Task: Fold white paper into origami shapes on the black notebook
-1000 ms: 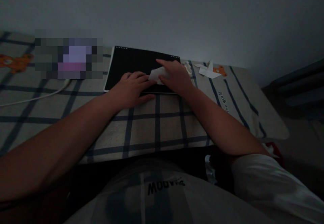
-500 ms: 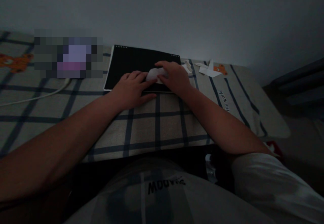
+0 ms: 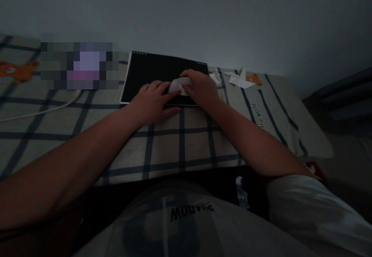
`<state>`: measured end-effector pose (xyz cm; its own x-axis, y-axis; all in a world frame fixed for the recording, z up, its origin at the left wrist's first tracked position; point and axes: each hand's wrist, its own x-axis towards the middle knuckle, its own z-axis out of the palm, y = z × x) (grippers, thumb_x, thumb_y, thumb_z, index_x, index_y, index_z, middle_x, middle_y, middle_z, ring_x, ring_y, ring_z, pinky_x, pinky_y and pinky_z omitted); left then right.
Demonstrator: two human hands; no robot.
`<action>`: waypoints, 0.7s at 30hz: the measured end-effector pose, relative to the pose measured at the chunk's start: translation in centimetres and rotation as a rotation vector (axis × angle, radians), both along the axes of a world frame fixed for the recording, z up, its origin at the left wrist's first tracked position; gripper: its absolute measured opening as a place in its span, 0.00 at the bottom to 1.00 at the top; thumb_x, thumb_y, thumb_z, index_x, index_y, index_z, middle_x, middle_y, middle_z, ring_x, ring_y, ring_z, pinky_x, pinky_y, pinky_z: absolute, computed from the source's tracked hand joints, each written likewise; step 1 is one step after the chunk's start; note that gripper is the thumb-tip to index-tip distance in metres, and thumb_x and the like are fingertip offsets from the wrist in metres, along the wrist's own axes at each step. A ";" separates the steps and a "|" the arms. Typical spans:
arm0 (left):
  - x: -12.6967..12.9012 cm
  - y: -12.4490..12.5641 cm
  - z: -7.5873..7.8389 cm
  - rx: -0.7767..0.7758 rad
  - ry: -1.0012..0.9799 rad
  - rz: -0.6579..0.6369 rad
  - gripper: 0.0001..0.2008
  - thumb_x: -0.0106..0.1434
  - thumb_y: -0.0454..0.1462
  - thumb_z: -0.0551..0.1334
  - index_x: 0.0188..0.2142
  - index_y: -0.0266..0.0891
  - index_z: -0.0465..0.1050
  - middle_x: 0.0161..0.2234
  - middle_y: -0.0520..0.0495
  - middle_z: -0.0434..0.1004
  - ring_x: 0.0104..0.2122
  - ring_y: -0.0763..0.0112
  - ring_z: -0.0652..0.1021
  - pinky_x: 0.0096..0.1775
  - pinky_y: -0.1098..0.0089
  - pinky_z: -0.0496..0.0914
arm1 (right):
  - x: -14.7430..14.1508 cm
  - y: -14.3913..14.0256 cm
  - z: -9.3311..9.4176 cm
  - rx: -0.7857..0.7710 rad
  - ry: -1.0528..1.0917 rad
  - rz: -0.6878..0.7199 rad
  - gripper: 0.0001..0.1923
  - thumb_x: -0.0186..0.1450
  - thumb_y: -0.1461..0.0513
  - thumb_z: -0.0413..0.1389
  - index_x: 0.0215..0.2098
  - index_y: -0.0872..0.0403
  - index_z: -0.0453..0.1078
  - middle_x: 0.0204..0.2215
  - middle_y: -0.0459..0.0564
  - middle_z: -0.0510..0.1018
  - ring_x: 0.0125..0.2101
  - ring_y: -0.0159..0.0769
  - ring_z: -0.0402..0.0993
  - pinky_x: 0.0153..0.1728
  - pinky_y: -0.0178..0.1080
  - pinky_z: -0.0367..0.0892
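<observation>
A small piece of white folded paper [image 3: 176,85] lies on a black notebook [image 3: 157,68] with punched holes along its far edge. My left hand [image 3: 151,101] rests flat on the notebook's near part, fingers stretched out and thumb apart, and its index fingertip touches the paper. From the right, my right hand [image 3: 202,88] grips the paper between its thumb and bent fingers. The paper's right part is hidden under that hand, and its upper edge bends up off the notebook.
A checked cloth [image 3: 165,144] covers the table. Right of the notebook lie a folded paper crane [image 3: 241,80] and another folded paper piece [image 3: 215,76]. A blurred-out lit device [image 3: 88,65] with a white cable [image 3: 65,105] lies at left. A wall rises behind.
The paper's upper edge has changed shape slightly between my hands. Both hands stay in nearly the same place, and the whole view has shifted a little.
</observation>
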<state>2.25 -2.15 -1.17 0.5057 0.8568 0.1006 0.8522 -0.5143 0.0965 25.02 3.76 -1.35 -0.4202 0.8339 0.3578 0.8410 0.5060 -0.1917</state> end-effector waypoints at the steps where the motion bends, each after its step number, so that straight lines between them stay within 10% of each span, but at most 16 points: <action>1: 0.1 0.0 0.0 -0.008 0.013 0.007 0.35 0.82 0.55 0.58 0.82 0.51 0.67 0.83 0.36 0.62 0.78 0.33 0.65 0.74 0.37 0.63 | -0.1 -0.2 0.3 -0.017 0.014 -0.022 0.20 0.78 0.63 0.59 0.67 0.50 0.79 0.63 0.55 0.87 0.63 0.51 0.82 0.65 0.50 0.75; 7: 0.3 0.0 0.2 -0.027 0.046 0.023 0.35 0.83 0.55 0.57 0.83 0.51 0.65 0.84 0.37 0.60 0.80 0.34 0.63 0.75 0.39 0.62 | -0.7 -1.0 1.0 -0.096 0.026 -0.119 0.19 0.78 0.64 0.62 0.66 0.54 0.79 0.62 0.55 0.87 0.62 0.48 0.82 0.65 0.45 0.73; 14: 0.3 -0.3 0.3 -0.023 0.052 0.025 0.35 0.83 0.55 0.56 0.83 0.49 0.65 0.83 0.35 0.60 0.79 0.33 0.63 0.74 0.38 0.63 | 0.1 -2.5 3.3 0.200 -0.265 -0.024 0.24 0.82 0.61 0.57 0.74 0.49 0.74 0.73 0.60 0.78 0.70 0.54 0.73 0.66 0.52 0.69; 17: 0.3 -0.3 0.2 -0.015 0.052 0.021 0.35 0.83 0.55 0.56 0.83 0.49 0.65 0.83 0.35 0.61 0.79 0.35 0.64 0.74 0.40 0.62 | 0.2 -3.5 4.6 0.193 -0.423 0.081 0.26 0.88 0.59 0.42 0.62 0.51 0.83 0.64 0.61 0.84 0.66 0.54 0.77 0.63 0.54 0.68; 21: 0.3 -0.2 0.3 -0.015 0.052 0.016 0.36 0.82 0.55 0.57 0.84 0.50 0.63 0.82 0.35 0.62 0.78 0.35 0.64 0.74 0.38 0.64 | -0.7 -4.3 4.9 -0.028 -0.523 0.042 0.22 0.84 0.62 0.47 0.59 0.55 0.85 0.53 0.64 0.89 0.53 0.54 0.85 0.47 0.48 0.73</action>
